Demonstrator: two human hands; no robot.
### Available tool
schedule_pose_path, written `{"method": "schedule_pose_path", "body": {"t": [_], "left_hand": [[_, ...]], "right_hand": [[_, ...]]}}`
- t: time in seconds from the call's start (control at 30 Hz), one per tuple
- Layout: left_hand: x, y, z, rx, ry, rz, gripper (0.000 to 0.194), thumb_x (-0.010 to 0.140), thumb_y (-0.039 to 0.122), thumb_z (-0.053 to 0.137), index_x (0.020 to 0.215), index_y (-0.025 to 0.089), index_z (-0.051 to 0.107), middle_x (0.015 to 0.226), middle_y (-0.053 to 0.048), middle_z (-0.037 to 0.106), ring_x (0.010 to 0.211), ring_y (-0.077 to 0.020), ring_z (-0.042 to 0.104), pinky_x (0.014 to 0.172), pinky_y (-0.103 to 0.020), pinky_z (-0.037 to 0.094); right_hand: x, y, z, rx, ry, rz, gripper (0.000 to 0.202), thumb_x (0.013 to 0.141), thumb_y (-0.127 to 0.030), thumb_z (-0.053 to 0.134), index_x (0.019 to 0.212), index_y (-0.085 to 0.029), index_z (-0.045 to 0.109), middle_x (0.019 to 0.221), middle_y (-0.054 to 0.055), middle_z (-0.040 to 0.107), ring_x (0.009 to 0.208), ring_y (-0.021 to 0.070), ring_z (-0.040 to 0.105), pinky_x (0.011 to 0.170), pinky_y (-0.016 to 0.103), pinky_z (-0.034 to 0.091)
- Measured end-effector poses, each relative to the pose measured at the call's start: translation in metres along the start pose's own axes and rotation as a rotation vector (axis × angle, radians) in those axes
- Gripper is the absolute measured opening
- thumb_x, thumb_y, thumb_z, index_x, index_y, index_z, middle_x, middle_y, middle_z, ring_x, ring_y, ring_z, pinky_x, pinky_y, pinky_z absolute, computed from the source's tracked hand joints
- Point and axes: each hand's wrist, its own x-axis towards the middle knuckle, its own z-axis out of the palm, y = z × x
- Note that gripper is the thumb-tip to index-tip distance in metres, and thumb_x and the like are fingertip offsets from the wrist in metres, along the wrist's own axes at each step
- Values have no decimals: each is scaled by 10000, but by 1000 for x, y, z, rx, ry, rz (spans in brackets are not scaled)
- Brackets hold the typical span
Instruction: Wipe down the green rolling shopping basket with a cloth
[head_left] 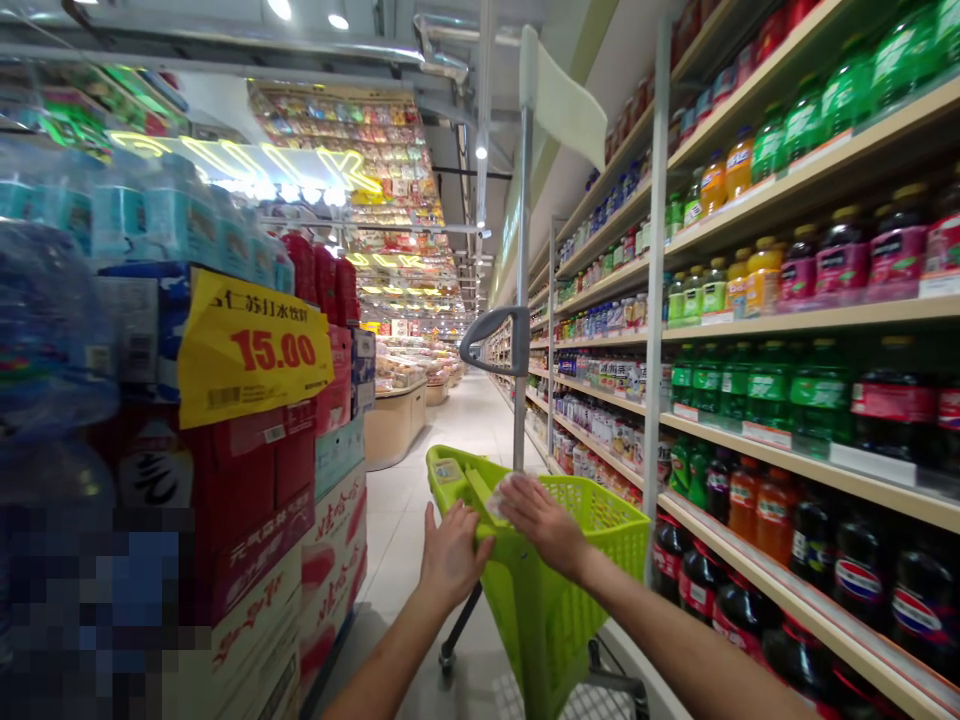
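A small lime-green shopping cart (600,510) stands in front of me in the aisle. A tall metal pole (520,420) rises from it, with a grey loop handle (517,342) partway up and a pale flag (566,95) on top. My left hand (454,555) rests on the cart's near left rim, fingers bent over the edge and thumb apart. Under the fingers of my right hand (546,525) a crumpled white wipe (507,490) is pressed on the green plastic beside the foot of the pole. Its lower part is hidden by the hand.
Shelves of bottled drinks (772,385) line the right side, close to the cart. Stacked drink cartons (337,530) with a yellow price sign (255,345) stand close on the left. The tiled aisle (472,410) runs ahead past rounded display counters (394,425).
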Motion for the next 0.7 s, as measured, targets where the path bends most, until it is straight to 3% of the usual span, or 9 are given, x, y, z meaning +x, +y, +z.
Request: {"method": "schedule_pose_path", "body": {"t": [0.1, 0.17, 0.23, 0.37, 0.43, 0.6, 0.7], "left_hand": [[2, -3, -2, 6, -35, 7, 195, 796, 327, 433, 902, 218, 556, 1078, -44, 615, 1182, -241, 426, 1028, -575, 82], [1, -3, -3, 16, -40, 22, 198, 796, 320, 433, 911, 218, 557, 1079, -48, 616, 1182, -244, 427, 1026, -577, 92], [-1, -3, -4, 37, -31, 40, 222, 797, 315, 430, 951, 220, 557, 1099, -53, 612, 1181, -243, 430, 1032, -572, 86], [-4, -2, -1, 71, 2, 56, 346, 797, 315, 429, 1109, 196, 518, 1222, -93, 543, 1206, -246, 408, 1046, -553, 99], [-5, -3, 1, 91, 8, 51, 406, 786, 304, 441, 1168, 176, 486, 1272, -112, 498, 1223, -251, 388, 1047, -544, 119], [-5, -4, 3, 121, -21, 44, 487, 755, 276, 456, 1230, 170, 433, 1310, -112, 456, 1246, -250, 355, 1052, -540, 106], [-6, -5, 5, 117, -18, 43, 514, 739, 262, 460, 1242, 166, 418, 1319, -115, 445, 1255, -253, 340, 1050, -542, 100]], "right_hand": [[52, 25, -16, -61, 136, 157, 419, 868, -80, 355, 1241, -232, 465, 1341, 34, 422, 1321, 198, 157, 1056, 471, 271], [72, 39, -26, -77, 178, 223, 400, 876, -91, 353, 1229, -230, 479, 1355, 32, 402, 1326, 199, 133, 1063, 473, 252], [64, 37, -27, -60, 190, 223, 401, 871, -84, 363, 1229, -223, 481, 1363, 38, 390, 1327, 200, 126, 1056, 469, 266], [3, 0, -6, 2, 99, 131, 456, 841, -59, 400, 1264, -226, 438, 1354, 44, 400, 1318, 201, 167, 1022, 447, 334], [-14, -12, 3, 3, 51, 93, 451, 848, -85, 402, 1273, -232, 423, 1344, 41, 413, 1312, 197, 193, 1012, 443, 351], [4, -10, 5, -18, 155, 216, 375, 873, -100, 362, 1213, -190, 495, 1331, 77, 430, 1317, 213, 167, 1018, 462, 338], [-7, -20, 13, 14, 156, 229, 369, 883, -123, 370, 1222, -212, 484, 1323, 59, 443, 1316, 209, 176, 1022, 462, 335]]}}
